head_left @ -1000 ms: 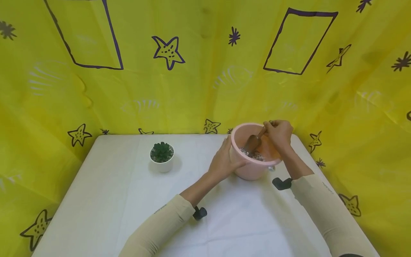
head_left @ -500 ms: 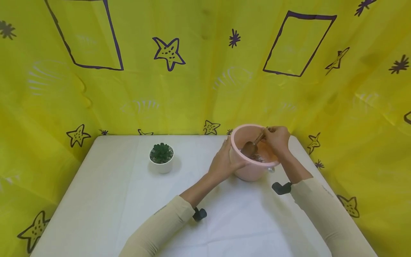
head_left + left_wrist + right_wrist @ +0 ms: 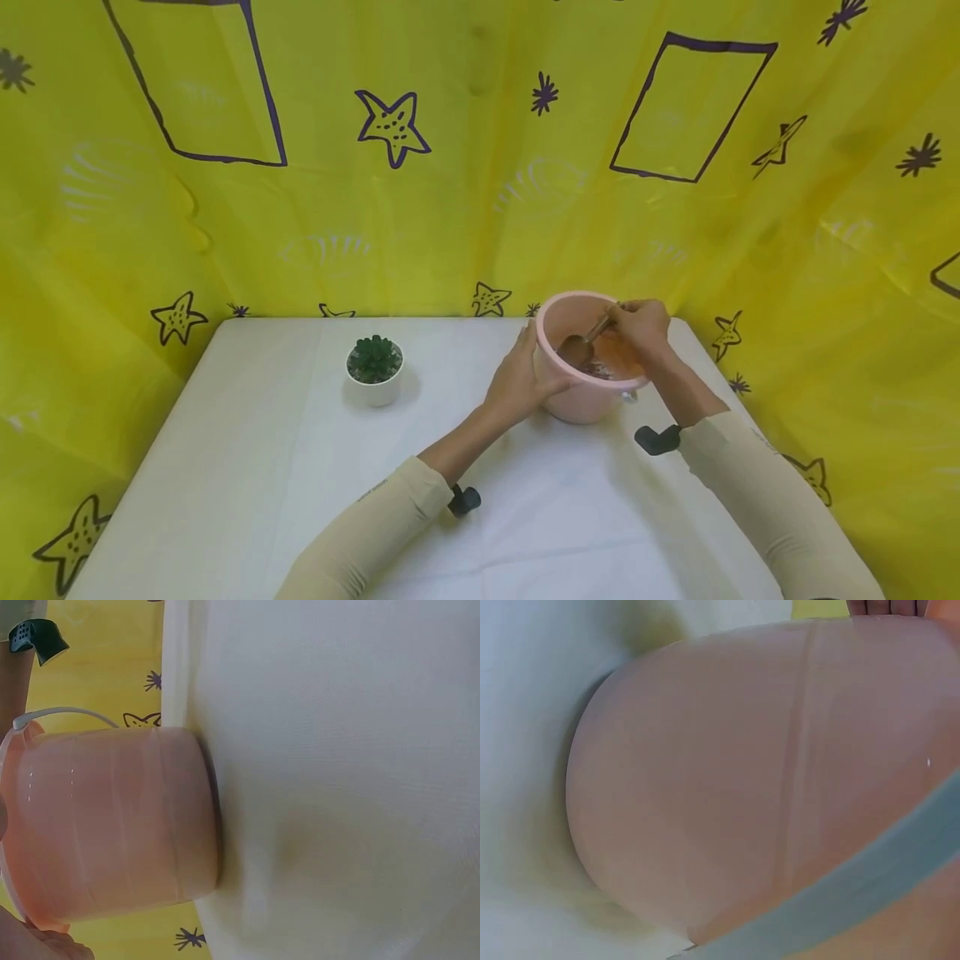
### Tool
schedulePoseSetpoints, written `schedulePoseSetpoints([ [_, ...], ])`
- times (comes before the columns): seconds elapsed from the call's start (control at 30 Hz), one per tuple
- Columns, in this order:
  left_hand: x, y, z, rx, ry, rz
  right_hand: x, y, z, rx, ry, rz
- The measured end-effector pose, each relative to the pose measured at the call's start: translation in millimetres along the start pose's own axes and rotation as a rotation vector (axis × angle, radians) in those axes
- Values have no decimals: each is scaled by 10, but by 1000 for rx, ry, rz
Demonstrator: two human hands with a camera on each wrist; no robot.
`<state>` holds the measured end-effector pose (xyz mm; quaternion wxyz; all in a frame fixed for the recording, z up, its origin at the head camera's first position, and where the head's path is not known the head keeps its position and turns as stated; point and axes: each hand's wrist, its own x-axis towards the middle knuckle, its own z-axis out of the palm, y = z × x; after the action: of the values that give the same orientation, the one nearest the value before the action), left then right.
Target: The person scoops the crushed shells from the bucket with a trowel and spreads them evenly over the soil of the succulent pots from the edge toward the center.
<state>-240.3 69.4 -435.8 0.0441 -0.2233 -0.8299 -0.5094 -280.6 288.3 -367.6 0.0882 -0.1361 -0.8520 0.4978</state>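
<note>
A pink bucket [image 3: 581,408] stands at the back right of the table, some pale gravel [image 3: 597,369] showing at its bottom. My left hand [image 3: 517,379] grips its left side, thumb along the near rim and fingers spread towards the back. Over the right rim, my right hand [image 3: 643,327] holds the handle of a brown scoop [image 3: 576,352], whose blade is down inside at the gravel. In the left wrist view the bucket's wall [image 3: 112,825] fills the left part, with fingers at the lower corner. A pale carrying handle [image 3: 855,892] crosses the bucket in the right wrist view.
A green succulent [image 3: 374,358] in a white pot [image 3: 375,395] stands at the back left on the white-covered table [image 3: 225,483]. A yellow curtain [image 3: 427,225] with starfish drawings hangs close behind the table and along its sides.
My right hand has moved slightly down and left, and the scoop's blade has shifted left inside the bucket, covering part of the gravel. The left hand keeps its grip on the bucket.
</note>
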Motion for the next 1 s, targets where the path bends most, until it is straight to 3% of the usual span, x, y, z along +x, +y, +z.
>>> schedulePoseSetpoints([
  [0.17,-10,-25,6,-12,-13,-4,18,30,38,-58,-45,40],
  [0.47,9,-30,-2,1,-3,6,40,-21,53,106,-96,100],
  [1.0,1,-39,2,-1,-4,0,68,-34,-13,199,-123,139],
])
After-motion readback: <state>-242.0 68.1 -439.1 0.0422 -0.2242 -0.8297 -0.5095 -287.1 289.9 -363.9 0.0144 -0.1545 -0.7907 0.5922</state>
